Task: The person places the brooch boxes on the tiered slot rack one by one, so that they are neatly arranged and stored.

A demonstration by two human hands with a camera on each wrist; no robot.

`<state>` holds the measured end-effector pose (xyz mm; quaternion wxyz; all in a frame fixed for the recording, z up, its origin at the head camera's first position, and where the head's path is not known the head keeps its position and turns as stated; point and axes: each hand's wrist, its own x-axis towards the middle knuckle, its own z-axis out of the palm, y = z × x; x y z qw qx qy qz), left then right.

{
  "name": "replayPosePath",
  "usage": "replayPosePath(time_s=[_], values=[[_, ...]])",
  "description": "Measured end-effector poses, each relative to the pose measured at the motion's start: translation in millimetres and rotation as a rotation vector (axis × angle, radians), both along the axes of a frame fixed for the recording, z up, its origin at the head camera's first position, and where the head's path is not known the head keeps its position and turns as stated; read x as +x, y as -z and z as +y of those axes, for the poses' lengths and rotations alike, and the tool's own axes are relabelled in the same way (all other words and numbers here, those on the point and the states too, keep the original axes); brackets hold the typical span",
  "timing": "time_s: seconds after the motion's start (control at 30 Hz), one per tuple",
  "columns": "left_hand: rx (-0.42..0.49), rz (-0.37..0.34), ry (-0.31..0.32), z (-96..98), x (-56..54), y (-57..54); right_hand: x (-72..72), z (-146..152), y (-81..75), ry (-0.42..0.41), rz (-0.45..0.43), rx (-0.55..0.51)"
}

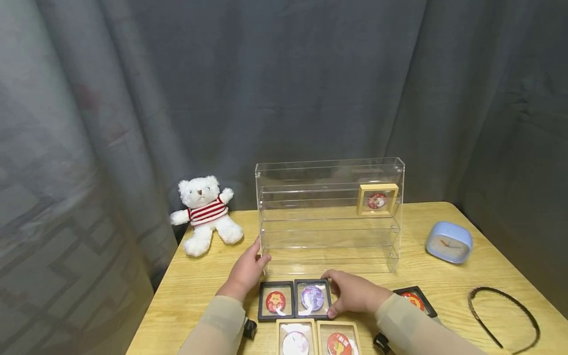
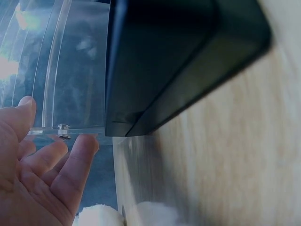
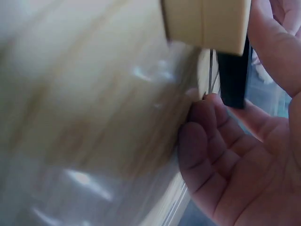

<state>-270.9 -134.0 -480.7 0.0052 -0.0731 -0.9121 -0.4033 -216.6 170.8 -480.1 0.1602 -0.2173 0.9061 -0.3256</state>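
Black frame with purple badge (image 1: 312, 299): this was on the near side of the clear rack (image 1: 328, 237), immediately right of a second black frame (image 1: 276, 301). The right hand (image 1: 356, 292) pinched its right side between thumb and fingers. The left hand (image 1: 244, 271) was clamped on the rack's left panel. A yellow frame (image 1: 377, 211) stood at the rack's far right.

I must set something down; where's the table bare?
Bare tabletop shows between the acrylic rack and blue clock, and between the teddy bear and left sleeve. It's crowded in front of the rack: framed badges, the right hand holding one.
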Motion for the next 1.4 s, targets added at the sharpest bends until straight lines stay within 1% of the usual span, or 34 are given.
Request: replayPosePath(time_s=[0.1, 0.27, 0.33, 0.43, 0.5, 0.57, 0.63, 0.7, 0.83, 1.0, 1.07, 1.13, 1.2, 1.27, 1.4], values=[[-0.003, -0.002, -0.001, 0.8, -1.0, 0.4, 1.9, -0.6, -0.2, 0.022, -0.020, -0.057], [0.002, 0.001, 0.004, 1.0, -1.7, 0.6, 4.6, 0.1, 0.8, 0.063, -0.132, -0.269], [0.008, -0.006, 0.002, 0.8, -1.5, 0.7, 5.0, 1.3, 1.4, 0.079, -0.149, -0.338], [0.007, -0.009, 0.000, 0.6, -0.6, 1.4, 4.0, 3.8, 0.4, 0.100, -0.116, -0.383], [0.003, -0.014, -0.005, 0.9, -0.3, 2.0, 1.8, 6.1, -3.3, 0.119, -0.052, -0.378], [-0.001, -0.011, -0.007, 1.1, -0.3, 2.5, -2.0, 8.8, -10.4, 0.144, 0.015, -0.368], [-0.002, -0.009, -0.007, 1.2, -0.8, 2.5, -6.9, 11.9, -21.4, 0.179, 0.073, -0.372], [-0.003, -0.006, -0.004, 1.2, -1.5, 2.7, -12.9, 16.3, -37.1, 0.213, 0.129, -0.375], [-0.008, 0.002, 0.000, 1.4, -2.3, 2.6, -26.6, 26.2, -77.8, 0.281, 0.225, -0.370], [-0.022, 0.008, 0.002, 1.0, -3.4, 2.5, -44.4, 39.2, -130.2, 0.342, 0.353, -0.305], [-0.025, 0.010, 0.001, 0.8, -3.6, 2.2, -51.2, 44.8, -147.9, 0.370, 0.408, -0.264], [-0.028, 0.011, 0.000, 0.7, -3.4, 1.5, -57.2, 49.8, -163.4, 0.403, 0.429, -0.253], [-0.031, 0.012, 0.001, 0.7, -3.8, 1.2, -63.4, 54.9, -175.4, 0.434, 0.456, -0.229], [-0.033, 0.014, 0.002, 0.8, -4.3, 1.3, -69.3, 59.3, -183.7, 0.454, 0.471, -0.214], [-0.024, 0.010, 0.004, 1.5, -4.3, 1.9, -79.3, 63.9, -188.1, 0.464, 0.493, -0.161]])
